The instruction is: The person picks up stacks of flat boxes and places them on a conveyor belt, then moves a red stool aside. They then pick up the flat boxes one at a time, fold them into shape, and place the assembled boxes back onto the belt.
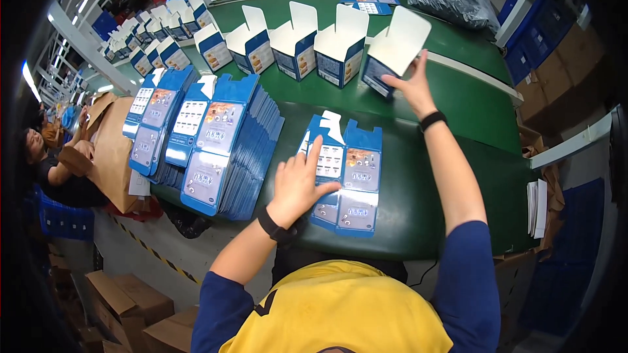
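Note:
My right hand [415,87] reaches out to the far right and grips an open-topped blue-and-white carton [394,44] between thumb and fingers. Its lid flap stands up, and part of its right side is behind my fingers. My left hand [297,180] has its fingers spread over the left side of a flat blue folded carton [361,176] in front of me. The fingers partly cover its printed panels. Whether several flat cartons lie together there, I cannot tell. Left of that hand stands a tall stack of flat cartons [252,150], with a second stack [157,117] beyond it.
A row of set-up cartons with raised flaps [296,49] runs leftward along the green belt [471,108]. Flat cartons [368,4] and a grey plastic bag [454,1] lie at the back. A co-worker [59,160] is at the left beside a brown cardboard box [112,150].

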`<action>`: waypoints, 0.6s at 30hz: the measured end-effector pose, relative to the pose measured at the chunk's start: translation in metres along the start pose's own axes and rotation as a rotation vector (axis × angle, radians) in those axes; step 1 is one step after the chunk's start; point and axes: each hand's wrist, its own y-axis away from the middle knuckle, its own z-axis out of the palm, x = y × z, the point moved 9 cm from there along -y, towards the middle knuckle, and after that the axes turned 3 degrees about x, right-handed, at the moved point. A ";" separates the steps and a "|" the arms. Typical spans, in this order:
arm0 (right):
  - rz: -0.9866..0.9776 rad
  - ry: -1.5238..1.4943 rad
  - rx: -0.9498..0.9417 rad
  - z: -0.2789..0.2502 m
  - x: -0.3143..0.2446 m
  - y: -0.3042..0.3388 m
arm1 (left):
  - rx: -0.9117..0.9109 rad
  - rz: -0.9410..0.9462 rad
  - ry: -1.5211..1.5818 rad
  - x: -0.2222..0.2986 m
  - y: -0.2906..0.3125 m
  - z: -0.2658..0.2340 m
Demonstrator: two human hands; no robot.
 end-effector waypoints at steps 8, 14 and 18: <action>0.269 0.026 -0.052 0.015 0.037 0.042 | -0.144 -0.181 0.066 -0.025 0.002 0.034; 0.814 -0.551 -0.102 0.001 0.011 0.205 | -0.090 -0.334 0.761 -0.038 0.001 0.035; 0.859 -0.761 -0.020 -0.003 -0.010 0.243 | -0.051 -0.360 1.515 -0.027 0.001 0.017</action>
